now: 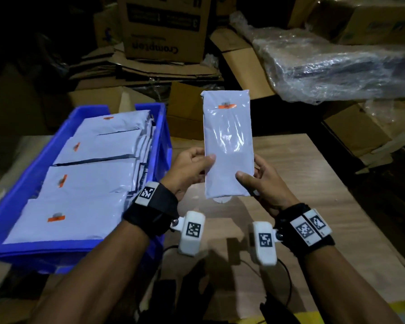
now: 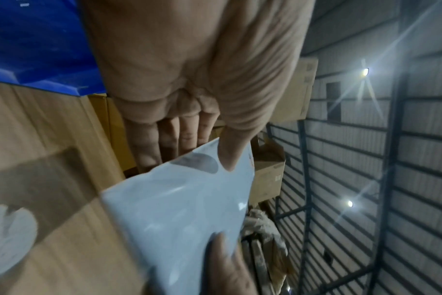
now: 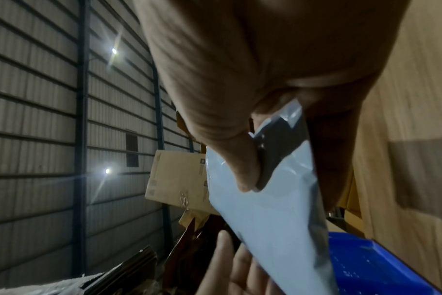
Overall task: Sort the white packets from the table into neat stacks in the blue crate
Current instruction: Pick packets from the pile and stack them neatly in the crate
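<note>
Packet [image 1: 227, 141] in glossy white film is standing upright in the air between both hands, above the wooden surface [image 1: 302, 183] and just to the right of the blue crate [image 1: 14, 183]. Judging by the sheen and the wrinkles across its face, it is looking light, thin and slippery, with enough stiffness to stay tall without flopping; an orange label is sitting near its top end. Taking it by the long edges near the lower half, as now, is probably giving the best control, since the slick film could slide out of a loose pinch.

Left hand [image 1: 189, 169] is gripping the packet's left edge, thumb pressing on the front face and fingers curling behind. Right hand [image 1: 262, 181] is doing the same on the right edge, thumb lying across the lower front; the right wrist view is showing that thumb [image 3: 240, 169] pressing into the film.

Inside the crate, white packets [image 1: 80, 195] are already lying in overlapping rows, filling most of it, so this one is likely heading onto one of those stacks.
</note>
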Demonstrator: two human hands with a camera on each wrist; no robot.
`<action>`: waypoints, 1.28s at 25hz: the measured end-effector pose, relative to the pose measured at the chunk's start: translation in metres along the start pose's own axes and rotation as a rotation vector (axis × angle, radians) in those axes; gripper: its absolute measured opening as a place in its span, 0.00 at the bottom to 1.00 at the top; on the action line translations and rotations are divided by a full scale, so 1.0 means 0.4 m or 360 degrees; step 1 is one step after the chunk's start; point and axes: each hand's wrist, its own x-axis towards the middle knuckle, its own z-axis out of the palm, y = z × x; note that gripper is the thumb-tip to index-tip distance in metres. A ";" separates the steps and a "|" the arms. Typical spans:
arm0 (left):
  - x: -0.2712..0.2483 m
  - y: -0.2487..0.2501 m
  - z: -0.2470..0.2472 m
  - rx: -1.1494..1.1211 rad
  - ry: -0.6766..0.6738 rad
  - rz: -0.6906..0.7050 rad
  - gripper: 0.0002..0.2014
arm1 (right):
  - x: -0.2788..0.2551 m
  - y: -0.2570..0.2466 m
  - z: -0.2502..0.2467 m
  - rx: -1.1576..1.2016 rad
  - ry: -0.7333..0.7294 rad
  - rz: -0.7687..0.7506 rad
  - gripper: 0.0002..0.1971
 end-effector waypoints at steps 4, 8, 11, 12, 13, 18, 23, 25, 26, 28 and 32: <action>0.006 0.107 -0.096 -0.0178 0.0292 0.0218 0.11 | 0.024 0.004 0.065 -0.0094 -0.0280 0.0072 0.28; -0.006 0.166 -0.218 -0.0269 0.0590 0.0339 0.05 | 0.046 0.008 0.121 -0.0149 -0.0486 0.0133 0.28; -0.027 0.170 -0.300 -0.0261 0.0736 0.0306 0.04 | 0.064 0.012 0.161 -0.0168 -0.0471 0.0129 0.27; -0.035 0.167 -0.323 -0.0254 0.0759 0.0294 0.05 | 0.071 0.013 0.171 -0.0147 -0.0416 0.0117 0.26; -0.043 0.163 -0.350 -0.0262 0.0760 0.0277 0.06 | 0.079 0.015 0.184 -0.0113 -0.0338 0.0102 0.26; -0.087 0.160 -0.475 -0.0123 0.0563 0.0119 0.07 | 0.113 0.030 0.224 0.0139 0.0039 0.0049 0.35; -0.099 0.191 -0.546 0.0315 0.0425 0.0118 0.06 | 0.132 0.017 0.303 0.0076 -0.0046 0.0098 0.19; -0.097 0.198 -0.570 0.0405 0.0496 0.0161 0.05 | 0.143 0.004 0.335 0.0065 -0.0052 0.0094 0.19; -0.096 0.199 -0.587 0.0439 0.0554 0.0197 0.07 | 0.149 -0.002 0.350 0.0069 -0.0040 0.0083 0.20; -0.090 0.197 -0.622 0.0461 0.0637 0.0254 0.10 | 0.164 -0.010 0.378 0.0106 0.0001 0.0061 0.24; -0.099 0.199 -0.678 0.0276 0.0757 0.0217 0.11 | 0.192 -0.027 0.444 0.0133 0.0075 0.0024 0.15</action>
